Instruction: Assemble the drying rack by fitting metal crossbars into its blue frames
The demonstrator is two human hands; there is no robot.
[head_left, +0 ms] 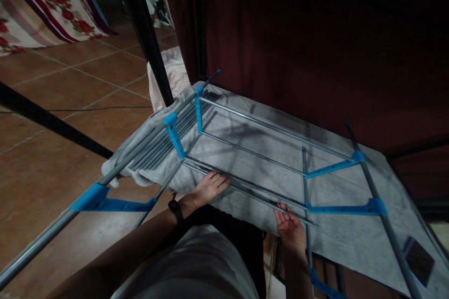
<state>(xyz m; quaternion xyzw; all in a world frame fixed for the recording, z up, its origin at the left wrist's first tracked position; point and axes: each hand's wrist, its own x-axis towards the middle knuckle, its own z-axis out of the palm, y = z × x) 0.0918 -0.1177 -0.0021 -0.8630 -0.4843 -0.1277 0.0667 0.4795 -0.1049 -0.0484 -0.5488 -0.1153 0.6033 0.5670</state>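
Note:
A loose grey metal tube (253, 195) lies slantwise across the near side of a half-built rack of grey tubes and blue plastic brackets (174, 135). My left hand (211, 189), with a dark watch on its wrist, is closed over the tube's left part. Near the tube's right end, my right hand (290, 228) is palm up, its fingers curled around it from below. Just behind runs a fixed rung (261, 188) of the rack, nearly parallel to the loose tube. Another blue bracket (345, 209) joins the rack's right upright close to my right hand.
Several loose tubes (164, 142) lie side by side on the grey cloth-covered surface (252, 145). A phone (419, 260) rests at the right. Black poles (145, 32) stand at the left, and a dark red curtain (298, 56) hangs behind. Tiled floor (70, 140) shows at the left.

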